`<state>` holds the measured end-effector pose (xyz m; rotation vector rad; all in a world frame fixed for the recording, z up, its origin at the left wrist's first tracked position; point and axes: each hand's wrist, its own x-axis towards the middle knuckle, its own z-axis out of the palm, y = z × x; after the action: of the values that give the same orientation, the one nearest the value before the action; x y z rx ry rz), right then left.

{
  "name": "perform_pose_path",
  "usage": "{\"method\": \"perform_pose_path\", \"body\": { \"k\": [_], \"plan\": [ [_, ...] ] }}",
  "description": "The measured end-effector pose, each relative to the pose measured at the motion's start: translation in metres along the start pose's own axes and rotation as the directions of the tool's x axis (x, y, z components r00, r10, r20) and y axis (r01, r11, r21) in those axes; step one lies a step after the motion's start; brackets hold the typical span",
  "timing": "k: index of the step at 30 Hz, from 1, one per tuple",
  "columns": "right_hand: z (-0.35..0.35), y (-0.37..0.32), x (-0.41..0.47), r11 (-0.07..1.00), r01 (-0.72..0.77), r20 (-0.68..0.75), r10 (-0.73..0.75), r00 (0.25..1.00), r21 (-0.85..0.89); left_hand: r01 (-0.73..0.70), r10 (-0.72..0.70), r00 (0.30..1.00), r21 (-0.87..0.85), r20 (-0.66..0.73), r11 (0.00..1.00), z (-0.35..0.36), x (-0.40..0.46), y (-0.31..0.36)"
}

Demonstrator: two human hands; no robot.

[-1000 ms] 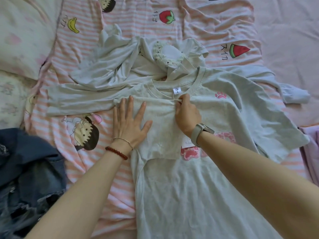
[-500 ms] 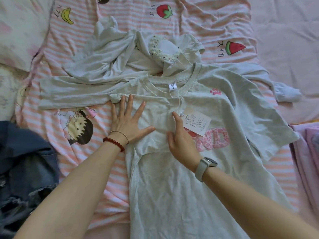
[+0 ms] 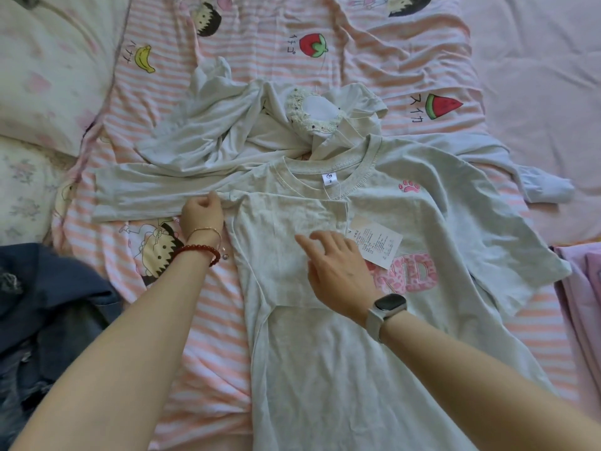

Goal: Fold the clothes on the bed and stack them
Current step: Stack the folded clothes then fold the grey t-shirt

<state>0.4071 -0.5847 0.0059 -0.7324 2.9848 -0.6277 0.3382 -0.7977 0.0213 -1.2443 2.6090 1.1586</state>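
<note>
head camera looks down on a grey t-shirt spread flat along the middle of a bed covered by a pink-and-white striped sheet printed with fruit and cartoon figures. the shirt lies collar away from the person, its left side and sleeve folded inward across the chest, the other sleeve spread out toward the right. the left hand sits at the upper left corner of that folded panel, fingers curled and pinching the cloth at the fold; a red bead bracelet and a thin bangle circle the wrist. the right hand rests on the folded panel near the shirt's centre, fingers relaxed and a little spread, gripping nothing, with a grey-strapped watch on the wrist. a white paper tag lies on the chest just right of that hand, partly covering pink block lettering; a small pink paw print marks the far shoulder. beyond the collar, a pale, crumpled garment with a lace-trimmed neckline lies in a heap, touching the top edge of the shirt, one long sleeve trailing out to the right. dark blue denim is bunched at the left edge of the bed, floral pillows sit at upper left, and a lilac fabric shows at the right edge.
</note>
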Motion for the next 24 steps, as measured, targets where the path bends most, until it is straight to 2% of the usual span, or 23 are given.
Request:
{"method": "perform_pose_path", "body": {
  "k": [2,3,6,9,11,14,15,17,19,21,23,24],
  "plan": [
    [0.011,-0.006,0.010,0.996,0.092,0.111,-0.091,0.990,-0.006,-0.023,0.021,0.995,0.022,0.098,0.999,-0.001,0.005,0.005],
    [0.015,-0.008,0.012,0.992,0.123,0.172,-0.121,0.978,-0.003,-0.041,0.040,0.994,0.005,0.102,0.999,0.000,0.008,0.005],
    [0.027,-0.007,0.009,0.969,0.228,0.291,-0.192,0.937,-0.097,-0.105,0.103,0.994,-0.074,-0.022,0.992,0.002,0.015,0.012],
    [0.036,0.003,0.000,0.944,0.288,0.408,-0.202,0.890,-0.162,-0.169,0.163,0.984,-0.073,-0.077,0.983,0.002,0.025,0.017],
    [0.040,0.008,-0.002,0.938,0.305,0.429,-0.210,0.878,-0.165,-0.118,0.104,0.989,-0.133,-0.106,0.984,-0.003,0.038,0.016],
    [0.039,0.009,0.000,0.949,0.301,0.409,-0.237,0.881,-0.098,-0.059,0.053,0.998,-0.227,-0.029,0.972,-0.009,0.047,0.011],
    [0.036,0.008,-0.001,0.956,0.281,0.385,-0.229,0.894,-0.085,-0.088,0.087,0.996,-0.182,-0.011,0.979,-0.009,0.042,0.009],
    [0.031,0.006,-0.005,0.968,0.246,0.332,-0.217,0.918,-0.050,-0.217,0.217,0.976,0.021,-0.025,0.976,-0.003,0.020,0.003],
    [0.026,0.008,-0.015,0.982,0.191,0.255,-0.186,0.949,0.004,-0.377,0.403,0.913,0.243,-0.063,0.894,0.006,-0.007,-0.008],
    [0.017,0.016,-0.029,0.996,0.072,0.159,-0.080,0.984,0.056,-0.566,0.616,0.788,0.400,0.007,0.720,0.022,-0.038,-0.019],
    [0.003,0.030,-0.046,0.989,-0.073,0.049,0.067,0.997,0.125,-0.704,0.734,0.666,0.438,0.135,0.558,0.047,-0.073,-0.027],
    [-0.004,0.039,-0.055,0.978,-0.131,-0.008,0.134,0.991,0.160,-0.743,0.749,0.633,0.426,0.196,0.516,0.061,-0.092,-0.029]
  ]
}}
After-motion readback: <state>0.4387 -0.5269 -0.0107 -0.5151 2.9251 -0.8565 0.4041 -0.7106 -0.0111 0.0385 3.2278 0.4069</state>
